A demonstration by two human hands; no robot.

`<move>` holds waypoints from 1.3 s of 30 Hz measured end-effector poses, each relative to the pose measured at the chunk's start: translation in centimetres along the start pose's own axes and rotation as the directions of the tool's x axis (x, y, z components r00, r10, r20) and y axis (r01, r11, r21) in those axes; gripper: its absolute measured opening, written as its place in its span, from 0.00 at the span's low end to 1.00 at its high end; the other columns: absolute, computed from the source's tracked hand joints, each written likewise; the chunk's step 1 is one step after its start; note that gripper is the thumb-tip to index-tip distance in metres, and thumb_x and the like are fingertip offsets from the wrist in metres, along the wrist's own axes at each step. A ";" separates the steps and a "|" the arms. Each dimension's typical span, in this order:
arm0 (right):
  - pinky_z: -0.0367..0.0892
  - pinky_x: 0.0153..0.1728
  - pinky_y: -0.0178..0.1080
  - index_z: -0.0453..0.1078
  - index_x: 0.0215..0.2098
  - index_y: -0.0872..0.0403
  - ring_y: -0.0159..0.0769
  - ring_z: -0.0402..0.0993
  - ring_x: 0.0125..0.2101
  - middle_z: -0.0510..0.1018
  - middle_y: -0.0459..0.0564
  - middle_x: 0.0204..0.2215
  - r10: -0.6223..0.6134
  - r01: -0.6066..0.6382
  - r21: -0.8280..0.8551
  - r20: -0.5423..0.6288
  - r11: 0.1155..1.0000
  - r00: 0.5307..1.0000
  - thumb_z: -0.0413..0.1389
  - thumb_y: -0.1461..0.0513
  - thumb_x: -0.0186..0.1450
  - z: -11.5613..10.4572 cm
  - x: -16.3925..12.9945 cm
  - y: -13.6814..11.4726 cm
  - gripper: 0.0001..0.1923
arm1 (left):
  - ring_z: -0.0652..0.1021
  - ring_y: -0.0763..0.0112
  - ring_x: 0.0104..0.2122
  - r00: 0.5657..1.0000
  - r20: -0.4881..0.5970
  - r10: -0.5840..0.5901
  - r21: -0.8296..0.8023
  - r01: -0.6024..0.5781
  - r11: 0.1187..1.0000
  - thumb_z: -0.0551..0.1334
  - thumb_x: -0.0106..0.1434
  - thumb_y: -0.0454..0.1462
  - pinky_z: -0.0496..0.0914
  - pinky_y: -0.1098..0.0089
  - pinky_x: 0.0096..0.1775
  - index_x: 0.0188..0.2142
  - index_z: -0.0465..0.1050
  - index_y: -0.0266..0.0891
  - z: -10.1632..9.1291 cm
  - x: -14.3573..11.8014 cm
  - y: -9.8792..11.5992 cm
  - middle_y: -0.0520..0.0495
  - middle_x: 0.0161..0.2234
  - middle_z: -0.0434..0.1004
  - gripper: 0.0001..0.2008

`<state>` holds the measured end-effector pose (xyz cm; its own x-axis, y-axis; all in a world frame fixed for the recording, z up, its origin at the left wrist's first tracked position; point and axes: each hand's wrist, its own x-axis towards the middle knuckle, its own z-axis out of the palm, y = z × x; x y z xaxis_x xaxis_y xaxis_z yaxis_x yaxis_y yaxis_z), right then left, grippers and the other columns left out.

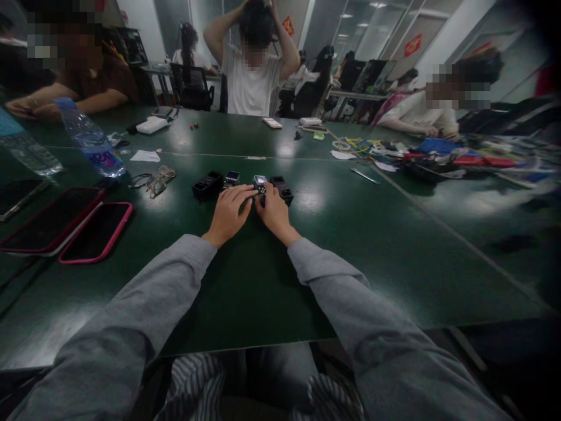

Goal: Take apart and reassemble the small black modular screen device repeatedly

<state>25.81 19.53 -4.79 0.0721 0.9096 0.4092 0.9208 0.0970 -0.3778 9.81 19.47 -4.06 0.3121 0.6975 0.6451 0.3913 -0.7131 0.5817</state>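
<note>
Both hands are close together over the middle of the green table (263, 280). My right hand (275, 211) has its fingers curled round a small device with a lit-looking screen (260, 179); its lower part is hidden by the fingers. My left hand (228, 211) lies palm down with its fingers stretched toward that device, the fingertips at its near left side. Just beyond the left hand is a second small device with a screen (232, 175), partly covered. A black box (207, 185) stands left of the left hand, and another black box (281, 188) is behind the right hand.
Two phones, one in a pink case (97, 233), lie left, near glasses (158, 182) and a water bottle (92, 140). A wrench (364, 176) lies right, before a heap of cables and tools (438, 155). Several people sit around the table.
</note>
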 end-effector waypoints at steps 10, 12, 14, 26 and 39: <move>0.72 0.35 0.41 0.59 0.63 0.57 0.46 0.77 0.41 0.70 0.61 0.51 0.005 -0.005 -0.030 -0.004 1.000 1.000 0.51 0.57 0.71 0.2 0.1 0.3 0.24 | 0.72 0.53 0.59 0.930 -0.307 -0.200 0.382 0.313 0.870 0.55 0.53 0.22 0.63 0.46 0.59 0.42 0.78 0.46 -4.2 0.4 -6.5 0.49 0.50 0.81 0.24; 0.73 0.35 0.41 0.60 0.62 0.57 0.46 0.77 0.41 0.69 0.62 0.53 -0.010 0.010 -0.017 -0.018 1.000 1.000 0.52 0.56 0.71 0.2 0.1 0.4 0.24 | 0.72 0.54 0.59 0.928 -0.279 -0.245 0.356 0.337 0.872 0.55 0.54 0.23 0.65 0.47 0.59 0.43 0.78 0.45 -4.2 0.4 -7.1 0.49 0.51 0.81 0.23; 0.74 0.36 0.42 0.61 0.61 0.57 0.46 0.77 0.43 0.67 0.63 0.54 -0.037 0.036 -0.003 -0.039 0.999 0.999 0.53 0.56 0.71 0.3 0.0 0.5 0.23 | 0.71 0.54 0.60 0.933 -0.253 -0.257 0.360 0.338 0.870 0.56 0.56 0.24 0.64 0.47 0.60 0.44 0.78 0.45 -4.1 0.4 -7.2 0.50 0.53 0.80 0.23; 0.74 0.48 0.48 0.60 0.65 0.62 0.48 0.73 0.50 0.67 0.66 0.55 -0.136 0.142 0.095 -0.060 0.985 0.989 0.46 0.63 0.71 0.9 0.0 1.0 0.25 | 0.64 0.43 0.64 0.948 -0.187 -0.257 0.441 0.315 0.840 0.55 0.60 0.28 0.59 0.37 0.58 0.56 0.73 0.47 -3.5 0.2 -6.2 0.45 0.62 0.73 0.26; 0.74 0.46 0.48 0.63 0.64 0.58 0.48 0.74 0.49 0.72 0.63 0.53 -0.104 0.105 0.026 -0.023 0.994 0.994 0.48 0.59 0.74 0.5 -0.2 0.8 0.22 | 0.60 0.44 0.66 0.956 -0.105 -0.273 0.420 0.291 0.860 0.57 0.59 0.29 0.59 0.40 0.61 0.64 0.66 0.44 -3.5 0.2 -6.9 0.42 0.66 0.66 0.32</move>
<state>26.31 19.62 -5.60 -0.0159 0.8851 0.4650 0.9131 0.2024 -0.3541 4.13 24.29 -6.16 0.1008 0.8542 0.5101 0.7907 -0.3800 0.4801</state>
